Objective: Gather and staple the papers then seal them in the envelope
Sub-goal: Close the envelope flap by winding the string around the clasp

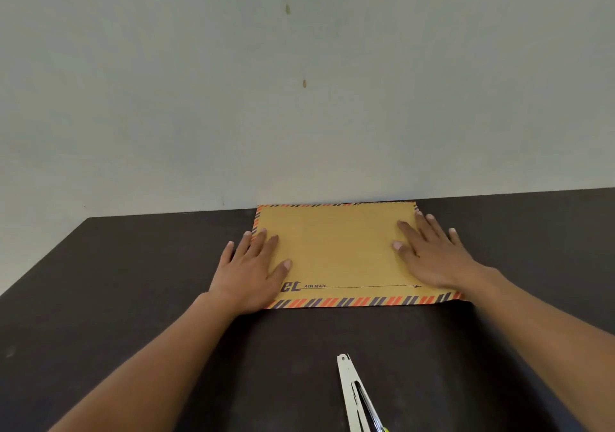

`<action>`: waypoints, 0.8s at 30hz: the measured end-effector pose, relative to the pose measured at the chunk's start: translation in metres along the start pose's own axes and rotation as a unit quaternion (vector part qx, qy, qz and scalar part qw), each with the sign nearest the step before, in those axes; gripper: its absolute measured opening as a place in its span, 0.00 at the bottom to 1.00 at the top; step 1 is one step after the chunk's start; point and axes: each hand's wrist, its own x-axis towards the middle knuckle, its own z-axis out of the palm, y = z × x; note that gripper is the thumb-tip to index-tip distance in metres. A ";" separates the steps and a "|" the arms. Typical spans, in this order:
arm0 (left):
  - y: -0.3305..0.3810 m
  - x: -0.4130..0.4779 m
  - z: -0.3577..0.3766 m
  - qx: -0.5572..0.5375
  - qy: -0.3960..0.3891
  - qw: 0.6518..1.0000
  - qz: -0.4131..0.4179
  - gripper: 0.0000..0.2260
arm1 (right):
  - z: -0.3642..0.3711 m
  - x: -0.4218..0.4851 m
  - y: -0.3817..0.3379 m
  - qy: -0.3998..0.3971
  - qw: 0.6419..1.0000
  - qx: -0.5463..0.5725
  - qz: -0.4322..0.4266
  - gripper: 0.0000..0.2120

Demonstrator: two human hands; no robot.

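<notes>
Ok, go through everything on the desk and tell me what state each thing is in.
envelope: lying flat on the table, printed side up, far edge at the wall; flap and contents not visible.
left hand: open, fingers straight, pressing flat on the envelope's left edge.
right hand: open, fingers straight, pressing flat on the envelope's right side.
stapler: lying untouched near the person, partly out of frame.

Bare left forearm (159, 358); bare right forearm (539, 325)

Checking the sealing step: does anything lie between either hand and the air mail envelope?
Nothing visible does. The left hand and the right hand both rest flat, directly on the air mail envelope.
</notes>
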 end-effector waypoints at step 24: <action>0.046 -0.123 -0.069 -0.014 -0.022 0.999 0.026 0.31 | -0.067 -0.147 -0.066 0.001 0.988 0.131 -0.078 0.20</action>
